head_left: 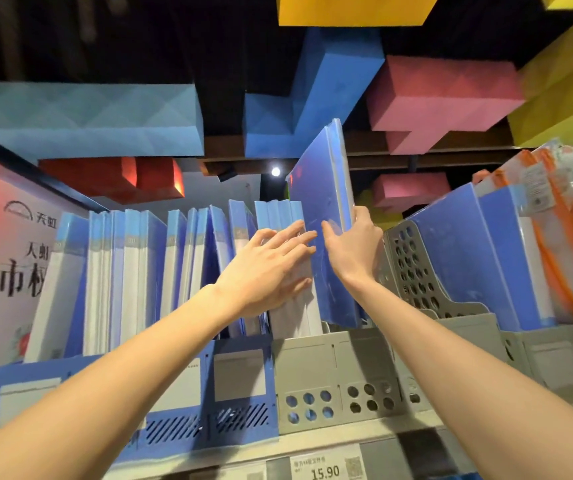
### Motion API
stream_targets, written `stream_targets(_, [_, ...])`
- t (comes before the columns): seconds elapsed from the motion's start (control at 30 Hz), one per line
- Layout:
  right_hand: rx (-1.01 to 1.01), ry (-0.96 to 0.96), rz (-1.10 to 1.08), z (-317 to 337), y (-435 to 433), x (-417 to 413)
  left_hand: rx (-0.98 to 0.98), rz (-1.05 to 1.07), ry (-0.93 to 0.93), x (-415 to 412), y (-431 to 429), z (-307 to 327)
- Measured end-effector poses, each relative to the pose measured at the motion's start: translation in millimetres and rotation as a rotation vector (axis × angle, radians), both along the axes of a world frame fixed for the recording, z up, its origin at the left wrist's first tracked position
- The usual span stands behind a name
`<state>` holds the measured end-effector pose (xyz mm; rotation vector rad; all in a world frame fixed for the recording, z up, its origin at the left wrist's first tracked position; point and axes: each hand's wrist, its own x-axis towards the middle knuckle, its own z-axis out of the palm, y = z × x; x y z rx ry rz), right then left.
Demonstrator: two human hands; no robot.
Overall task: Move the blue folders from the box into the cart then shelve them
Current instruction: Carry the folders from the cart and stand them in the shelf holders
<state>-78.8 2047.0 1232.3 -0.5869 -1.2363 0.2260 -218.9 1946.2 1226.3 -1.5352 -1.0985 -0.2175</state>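
A row of blue folders (132,271) stands on the shelf (330,441). The left grip (267,268) lies flat on them, fingers spread. One blue folder (323,202) sticks up, tilted, pinched by the right grip (354,247), beside a gray holder (413,268).

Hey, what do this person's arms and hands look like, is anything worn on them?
Nothing worn: the left hand and right hand are bare, with no gloves, rings, watch or bracelet visible. No sleeve shows anywhere up to the frame's edge.
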Motion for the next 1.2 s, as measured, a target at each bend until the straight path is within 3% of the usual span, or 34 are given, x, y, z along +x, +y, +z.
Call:
stream_targets(0.37, [-0.12,0.152,0.076,4.1,1.2,-4.5,0.0,-0.003,-0.003,-1.7,1.7,-0.2])
stream_targets(0.67, [-0.082,0.078,0.056,-24.9,0.2,5.4,-0.005,0.011,-0.008,-0.4,1.8,-1.1])
stream_targets(0.9, [-0.125,-0.127,-0.004,-57.0,1.1,5.3,-0.013,0.009,-0.034,1.4,0.4,-1.2])
stream_targets(1.07, [-0.158,-0.277,0.166,-58.2,-5.1,12.2,0.004,-0.025,-0.037,-0.8,1.5,-1.8])
stream_targets(1.2, [-0.191,-0.573,0.308,-63.6,-10.2,27.1,0.038,-0.073,-0.044,-9.9,1.3,-3.1])
